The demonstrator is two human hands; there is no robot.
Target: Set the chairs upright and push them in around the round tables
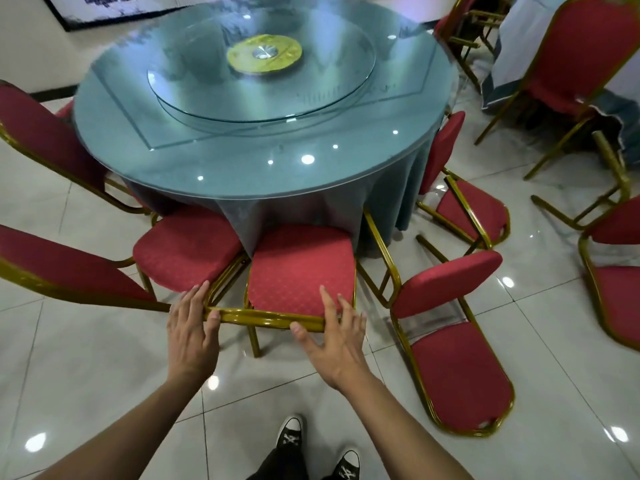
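A red padded chair [300,263] with a gold frame stands upright right in front of me, its seat tucked against the teal skirt of the round glass-topped table [242,168]. My left hand [192,329] rests on the left end of the chair's top rail, fingers spread. My right hand [334,329] lies on the rail's right end, fingers splayed over it and thumb on the near side. Neither hand is wrapped tight. A second chair [460,374] lies tipped on the floor to my right, and a third chair [472,209] lies tipped beside the table.
Two upright chairs [185,247] [41,133] stand at the table's left. Another fallen chair [616,296] lies at the right edge. An upright chair [581,53] faces a second clothed table [519,36] at the back right. A glass turntable [263,74] sits on the table. The floor is glossy tile.
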